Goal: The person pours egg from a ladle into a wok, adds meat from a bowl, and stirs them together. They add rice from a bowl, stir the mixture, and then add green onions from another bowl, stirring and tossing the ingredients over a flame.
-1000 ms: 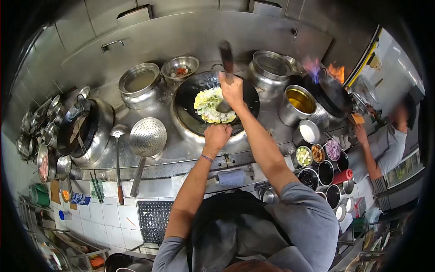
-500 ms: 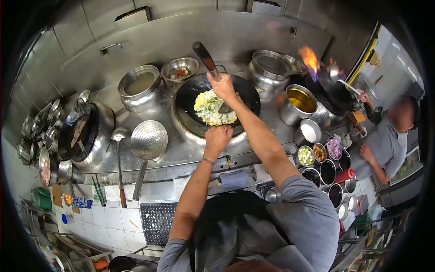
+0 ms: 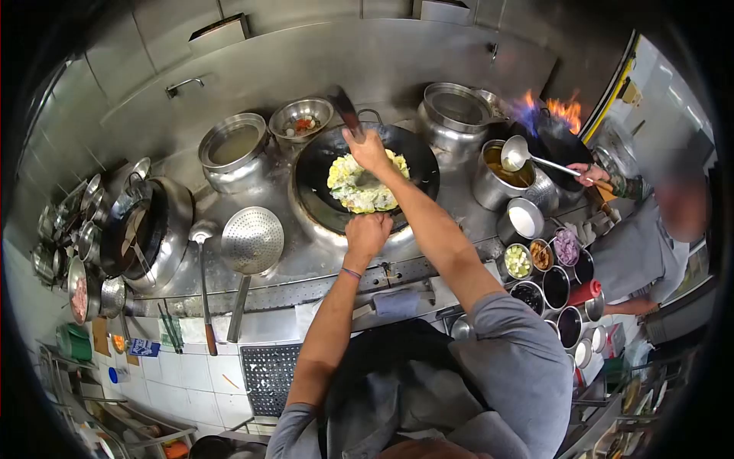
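Note:
A dark wok (image 3: 312,164) sits on the burner in front of me, with white rice and yellow egg flecked with green (image 3: 367,197) in it. My left hand (image 3: 369,232) is closed on the wok at its near rim; the grip point is hidden under my fingers. Above the food, my right hand (image 3: 368,151) is wrapped round the shaft of a ladle (image 3: 348,113), whose dark wooden handle end sticks up past my fist. The ladle's head is blurred and lies down in the rice.
Behind the wok are lidded pots (image 3: 233,145) and a steel bowl (image 3: 300,121). A perforated skimmer (image 3: 252,239) and another ladle (image 3: 202,252) lie left. To the right, a co-worker's hand (image 3: 590,174) holds a ladle over an oil pot (image 3: 505,174), beside flames (image 3: 562,115) and ingredient containers (image 3: 518,262).
My right hand and the ladle have shifted slightly left, and the rice has spread around a gap. The co-worker's ladle has come over the oil pot; the flames are wider.

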`<control>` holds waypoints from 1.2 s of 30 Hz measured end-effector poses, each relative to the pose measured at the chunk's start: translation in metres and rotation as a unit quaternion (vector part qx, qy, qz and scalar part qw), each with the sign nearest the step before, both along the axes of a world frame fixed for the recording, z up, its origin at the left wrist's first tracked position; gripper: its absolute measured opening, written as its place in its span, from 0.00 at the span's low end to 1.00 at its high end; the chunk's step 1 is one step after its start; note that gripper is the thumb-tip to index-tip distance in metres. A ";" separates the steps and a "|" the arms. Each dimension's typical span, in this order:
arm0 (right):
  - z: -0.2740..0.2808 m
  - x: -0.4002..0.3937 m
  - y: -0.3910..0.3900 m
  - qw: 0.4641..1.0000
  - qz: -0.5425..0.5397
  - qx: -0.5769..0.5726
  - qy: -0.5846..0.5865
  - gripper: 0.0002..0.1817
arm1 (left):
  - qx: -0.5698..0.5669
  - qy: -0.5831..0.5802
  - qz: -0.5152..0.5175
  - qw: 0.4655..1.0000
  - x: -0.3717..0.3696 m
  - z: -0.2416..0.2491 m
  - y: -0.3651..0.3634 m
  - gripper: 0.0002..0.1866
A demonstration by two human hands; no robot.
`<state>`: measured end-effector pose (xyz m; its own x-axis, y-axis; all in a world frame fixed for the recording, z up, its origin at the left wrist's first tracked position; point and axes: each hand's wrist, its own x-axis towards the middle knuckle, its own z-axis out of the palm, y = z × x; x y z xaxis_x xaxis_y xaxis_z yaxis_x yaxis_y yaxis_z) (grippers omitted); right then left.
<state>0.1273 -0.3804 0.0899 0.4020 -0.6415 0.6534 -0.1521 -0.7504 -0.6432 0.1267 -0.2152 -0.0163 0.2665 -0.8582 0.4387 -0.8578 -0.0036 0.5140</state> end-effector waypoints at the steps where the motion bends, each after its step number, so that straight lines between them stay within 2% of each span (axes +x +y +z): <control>1: 0.007 0.002 0.003 0.999 -0.008 -0.036 -0.035 0.15 | -0.008 -0.005 -0.001 1.000 0.004 0.005 -0.003 0.20; 3: 0.009 -0.003 0.011 0.990 -0.024 -0.103 -0.095 0.13 | 0.014 -0.005 0.008 1.000 0.004 0.010 -0.002 0.19; 4: -0.009 0.004 0.001 0.990 -0.032 -0.098 -0.099 0.11 | 0.012 0.000 0.013 1.000 0.003 0.012 -0.003 0.19; 5: -0.029 0.013 -0.005 0.990 0.032 0.020 -0.138 0.12 | 0.013 0.005 0.017 1.000 0.001 0.012 -0.002 0.19; 6: -0.036 0.017 -0.013 0.994 0.019 -0.038 -0.099 0.13 | 0.016 0.011 0.012 1.000 0.000 0.011 -0.001 0.19; 8: -0.006 0.016 -0.010 0.998 0.001 0.050 -0.028 0.14 | 0.021 0.022 0.003 1.000 0.003 0.013 -0.001 0.19; 11: 0.026 -0.002 0.011 0.989 -0.029 -0.031 -0.145 0.12 | 0.019 0.008 0.004 1.000 0.005 0.014 0.000 0.19; 12: 0.012 -0.002 0.003 0.983 -0.038 -0.017 -0.178 0.11 | -0.007 0.009 0.006 1.000 0.003 0.012 -0.002 0.20; 13: -0.014 0.004 -0.017 0.985 -0.027 0.044 -0.167 0.13 | -0.005 0.008 0.007 1.000 0.002 0.012 -0.004 0.20; 15: -0.039 0.012 -0.037 0.996 -0.027 0.048 -0.077 0.14 | 0.009 0.001 0.007 1.000 0.002 0.013 -0.002 0.21; 16: -0.009 0.007 -0.018 0.997 -0.017 0.063 -0.044 0.16 | 0.012 0.005 0.004 1.000 0.004 0.012 -0.002 0.21; 19: 0.017 0.007 -0.002 0.989 -0.011 -0.045 -0.141 0.25 | 0.010 -0.004 0.006 1.000 0.004 0.010 -0.002 0.21; 20: 0.017 0.005 0.003 0.981 -0.022 -0.044 -0.185 0.25 | 0.011 -0.004 0.011 1.000 0.004 0.009 -0.004 0.21; 21: 0.003 0.005 0.002 0.980 -0.032 0.032 -0.194 0.27 | 0.014 -0.003 0.014 1.000 0.004 0.009 -0.004 0.21; 23: -0.039 0.022 -0.021 0.972 0.000 0.077 -0.221 0.28 | 0.015 -0.005 0.012 1.000 0.002 0.008 -0.005 0.21; 25: -0.025 0.017 -0.020 0.987 -0.038 0.075 -0.135 0.28 | 0.012 -0.012 0.006 1.000 0.004 0.009 -0.003 0.20; 27: 0.010 0.012 -0.017 0.986 -0.023 0.099 -0.132 0.27 | 0.026 -0.006 0.008 1.000 0.006 0.006 -0.002 0.20; 28: 0.016 0.007 -0.019 0.979 -0.032 0.041 -0.198 0.27 | 0.020 -0.005 0.011 1.000 0.005 0.005 -0.001 0.20; 29: 0.025 -0.015 -0.016 0.984 -0.103 0.068 -0.126 0.26 | 0.012 -0.003 0.014 1.000 0.005 0.005 -0.003 0.20; 31: -0.003 -0.028 -0.040 0.955 -0.138 0.028 -0.261 0.26 | -0.001 -0.003 0.021 1.000 0.005 0.001 -0.005 0.20; 34: -0.011 -0.032 -0.055 0.968 -0.155 -0.051 -0.189 0.27 | -0.012 -0.004 0.014 1.000 0.003 0.001 -0.005 0.20; 35: -0.009 -0.042 -0.059 0.985 -0.101 0.089 -0.104 0.26 | -0.015 -0.005 0.007 1.000 0.003 0.001 -0.006 0.20; 36: 0.001 -0.046 -0.054 0.980 -0.103 0.089 -0.142 0.26 | 0.018 0.007 0.009 1.000 0.002 0.005 -0.003 0.20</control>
